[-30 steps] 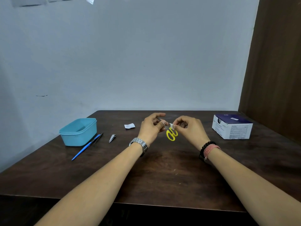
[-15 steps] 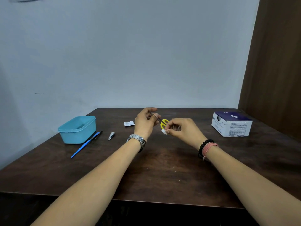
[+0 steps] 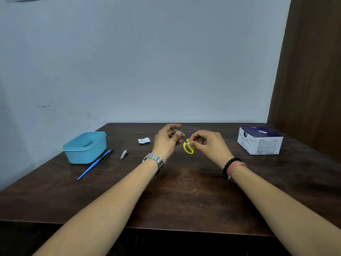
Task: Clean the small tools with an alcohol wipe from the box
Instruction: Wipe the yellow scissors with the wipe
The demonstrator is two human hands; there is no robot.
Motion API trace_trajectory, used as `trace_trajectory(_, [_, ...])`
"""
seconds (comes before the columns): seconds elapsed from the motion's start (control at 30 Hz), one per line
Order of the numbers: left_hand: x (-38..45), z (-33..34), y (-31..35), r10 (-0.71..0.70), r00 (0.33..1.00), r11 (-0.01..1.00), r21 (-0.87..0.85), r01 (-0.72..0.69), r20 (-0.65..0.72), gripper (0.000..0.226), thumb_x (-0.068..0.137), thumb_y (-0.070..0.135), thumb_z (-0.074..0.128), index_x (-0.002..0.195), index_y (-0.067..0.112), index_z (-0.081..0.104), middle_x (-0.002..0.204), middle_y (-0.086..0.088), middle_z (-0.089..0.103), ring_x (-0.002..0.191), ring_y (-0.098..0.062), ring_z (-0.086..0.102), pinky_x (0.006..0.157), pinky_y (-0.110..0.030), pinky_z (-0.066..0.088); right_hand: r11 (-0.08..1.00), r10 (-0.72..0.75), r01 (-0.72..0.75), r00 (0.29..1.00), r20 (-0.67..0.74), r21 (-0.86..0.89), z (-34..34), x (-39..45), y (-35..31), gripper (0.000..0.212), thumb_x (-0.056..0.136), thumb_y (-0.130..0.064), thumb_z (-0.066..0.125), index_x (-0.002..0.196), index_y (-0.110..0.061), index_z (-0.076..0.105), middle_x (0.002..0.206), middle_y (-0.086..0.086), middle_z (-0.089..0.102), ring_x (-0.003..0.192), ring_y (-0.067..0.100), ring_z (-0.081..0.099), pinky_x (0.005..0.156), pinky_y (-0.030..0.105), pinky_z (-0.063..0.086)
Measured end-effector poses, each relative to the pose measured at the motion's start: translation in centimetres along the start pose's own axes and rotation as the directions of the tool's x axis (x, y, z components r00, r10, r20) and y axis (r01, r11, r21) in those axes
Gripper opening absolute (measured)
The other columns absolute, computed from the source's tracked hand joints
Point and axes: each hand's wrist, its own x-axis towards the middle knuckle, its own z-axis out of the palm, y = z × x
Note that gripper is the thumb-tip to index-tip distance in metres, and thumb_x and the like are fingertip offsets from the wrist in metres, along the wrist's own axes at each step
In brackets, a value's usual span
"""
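Mostly hidden scissors [image 3: 188,147] between hands

We see a dark wooden table [image 3: 184,196] set against the wall. On it at the left sits a light blue plastic tub [image 3: 85,147], with a blue pen-like tool [image 3: 94,165] just beside it, then a nail clipper [image 3: 124,154]. A torn white wipe packet [image 3: 144,140] lies further back, and a white and navy box [image 3: 260,140] stands at the right.
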Motion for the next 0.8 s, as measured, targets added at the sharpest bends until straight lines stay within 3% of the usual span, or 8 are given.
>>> trace_trajectory(0.13, [-0.03, 0.03, -0.02, 0.012, 1.000, 1.000, 0.018, -0.012, 0.016, 0.020, 0.093, 0.003, 0.057, 0.109, 0.015, 0.062, 0.083, -0.003, 0.071, 0.071, -0.014, 0.063, 0.076, -0.031, 0.057, 1.000, 0.005, -0.005, 1.000, -0.026, -0.012, -0.11, 0.06, 0.08, 0.009, 0.079, -0.014, 0.074, 0.077, -0.022, 0.071, 0.067, -0.005, 0.064, 0.058, 0.005, 0.049, 0.057, 0.023, 0.043])
trace_trajectory(0.4, [0.28, -0.49, 0.06, 0.038, 0.994, 0.999, -0.005, -0.039, -0.099, 0.024, 0.094, 0.002, 0.054, 0.112, 0.016, 0.060, 0.087, -0.002, 0.072, 0.077, -0.012, 0.066, 0.078, -0.030, 0.058, 0.997, 0.061, -0.062, 0.998, -0.020, -0.044, 0.11, 0.09, 0.81, 0.011, 0.078, -0.021, 0.078, 0.076, -0.023, 0.068, 0.065, -0.009, 0.062, 0.057, 0.005, 0.050, 0.061, 0.029, 0.048])
trace_trajectory(0.67, [-0.29, 0.22, 0.01, 0.027, 0.998, 1.000, 0.001, -0.027, 0.060, 0.026, 0.093, 0.003, 0.057, 0.117, 0.013, 0.056, 0.087, -0.005, 0.072, 0.084, -0.016, 0.068, 0.077, -0.029, 0.057, 1.000, 0.005, -0.004, 0.997, -0.074, 0.014, -0.16, 0.14, 0.13, 0.010, 0.079, -0.013, 0.074, 0.078, -0.022, 0.069, 0.067, -0.006, 0.066, 0.060, 0.010, 0.056, 0.059, 0.024, 0.047])
trace_trajectory(0.8, [-0.48, 0.27, 0.24, 0.032, 0.994, 0.999, 0.021, -0.035, 0.108, 0.021, 0.094, 0.005, 0.057, 0.113, 0.013, 0.058, 0.087, -0.005, 0.073, 0.083, -0.013, 0.069, 0.075, -0.026, 0.056, 0.999, 0.039, -0.042, 0.993, -0.109, -0.026, -0.04, 0.24, 0.70, 0.008, 0.079, -0.017, 0.073, 0.077, -0.024, 0.069, 0.068, -0.007, 0.065, 0.061, 0.008, 0.055, 0.059, 0.027, 0.048])
